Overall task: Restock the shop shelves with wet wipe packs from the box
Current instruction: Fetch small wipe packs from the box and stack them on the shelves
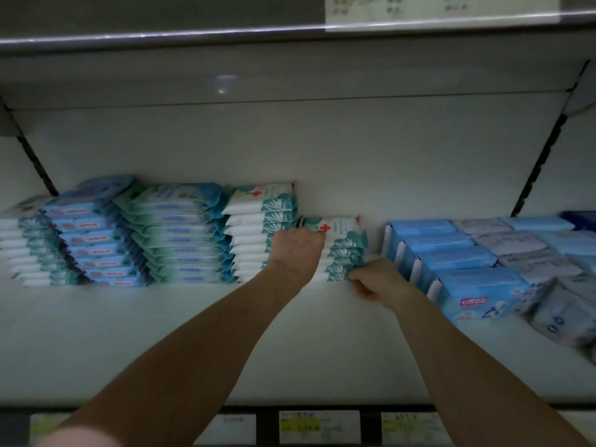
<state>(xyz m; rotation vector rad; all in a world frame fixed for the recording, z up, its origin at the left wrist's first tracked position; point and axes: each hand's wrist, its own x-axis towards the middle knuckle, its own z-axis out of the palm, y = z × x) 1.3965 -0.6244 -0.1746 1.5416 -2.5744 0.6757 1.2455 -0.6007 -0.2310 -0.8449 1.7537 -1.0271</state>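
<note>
On the white metal shelf (161, 333), at the far left, lies a leaning stack of white packs with teal ends (29, 246), partly tucked behind a stack of light blue packs with pink labels (93, 240). Just beside these to the right stands a stack of green and blue packs with white label strips (180, 233), and touching it is a tall stack of white and teal wet wipe packs (258, 233), its uppermost pack marked with a red cross. Against the right side of that tall stack sits a short stack of the same white and teal wet wipe packs (346, 253), reaching only partway up it. The left hand (298, 245) is at the near left end of this short stack, back of the hand to the camera, fingers bent over and holding the top pack (338, 224), which lies flat on the pile and shows a red cross. The right hand (375, 282) is at the stack's lower right corner with its fingers curled against the teal ends of the lowest packs; whether they pinch a pack or only press on it I cannot tell. Further right, well apart from the short stack, a row of bright blue packs (451, 262) stands on edge, with pale grey-lilac packs (529, 253) beside it. White price labels (319, 427) line the shelf's front edge
</note>
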